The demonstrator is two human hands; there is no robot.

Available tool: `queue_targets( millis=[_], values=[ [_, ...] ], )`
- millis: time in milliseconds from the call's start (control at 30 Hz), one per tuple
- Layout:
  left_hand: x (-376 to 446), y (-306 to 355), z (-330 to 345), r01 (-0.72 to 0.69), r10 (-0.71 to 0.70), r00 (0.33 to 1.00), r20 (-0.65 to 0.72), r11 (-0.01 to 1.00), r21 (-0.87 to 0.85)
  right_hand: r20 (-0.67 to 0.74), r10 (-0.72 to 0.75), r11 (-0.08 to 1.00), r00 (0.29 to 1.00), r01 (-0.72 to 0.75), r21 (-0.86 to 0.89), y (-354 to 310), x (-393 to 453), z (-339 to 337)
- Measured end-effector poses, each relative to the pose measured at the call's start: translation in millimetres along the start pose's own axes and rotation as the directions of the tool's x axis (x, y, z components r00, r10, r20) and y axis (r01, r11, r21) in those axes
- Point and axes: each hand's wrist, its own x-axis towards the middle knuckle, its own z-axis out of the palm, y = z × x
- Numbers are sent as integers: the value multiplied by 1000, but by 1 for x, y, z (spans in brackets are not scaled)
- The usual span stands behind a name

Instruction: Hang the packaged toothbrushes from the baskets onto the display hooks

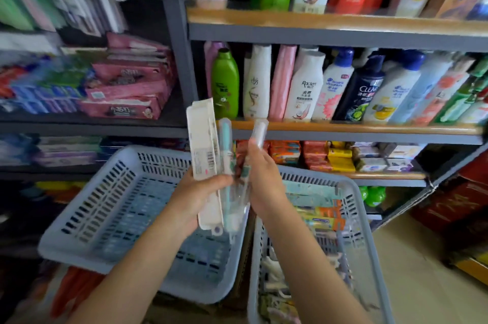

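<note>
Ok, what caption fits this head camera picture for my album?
Left hand and right hand hold packaged toothbrushes above two baskets.

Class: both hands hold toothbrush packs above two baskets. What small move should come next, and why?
Probably the right hand should draw its clear pack free of the bundle gripped by the left hand. The packs stand close together, and no display hook is in view.

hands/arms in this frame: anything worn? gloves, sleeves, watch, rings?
Nothing worn that shows. The left hand and right hand are bare, without gloves. Both forearms are bare from the wrist down to the frame's lower edge; no sleeve or cuff is in view. No watch, bracelet or ring is visible, though motion blur softens the fingers.
</note>
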Motion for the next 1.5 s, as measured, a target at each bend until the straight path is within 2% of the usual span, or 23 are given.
queue_targets(
  millis=[67,133,200,333,433,700,900,1000,1233,1500],
  values=[
    [6,13,-29,3,-4,1000,-31,1000,-29,-23,-16,1000,1000,16,-17,-7,3,21],
    [11,28,-59,24,-26,999,-36,998,-63,-78,-48,989,996,36,-142,-13,6,42],
    [16,42,-92,31,-35,998,-50,995,-96,-126,-66,982,990,42,-185,-19,7,66],
    [27,76,-159,1,-16,995,-94,988,-157,-129,-109,992,986,116,49,-29,11,129],
    [39,103,-203,-33,15,996,-93,980,-198,-89,-169,952,982,186,245,-39,12,180],
    [80,163,-300,-169,106,974,-201,930,-327,-72,-275,815,959,272,511,-60,11,281],
    [95,187,-307,-158,142,987,-72,940,-304,-49,-222,802,974,211,559,-63,10,326],
    [102,201,-302,-180,175,984,-42,940,-289,-52,-255,823,966,245,512,-69,12,341],
    [107,220,-292,-276,293,956,18,919,-282,-102,-402,729,910,386,566,-87,17,352],
    [111,227,-285,-315,337,940,47,914,-257,-69,-462,761,884,435,481,-109,40,360]
  ],
)
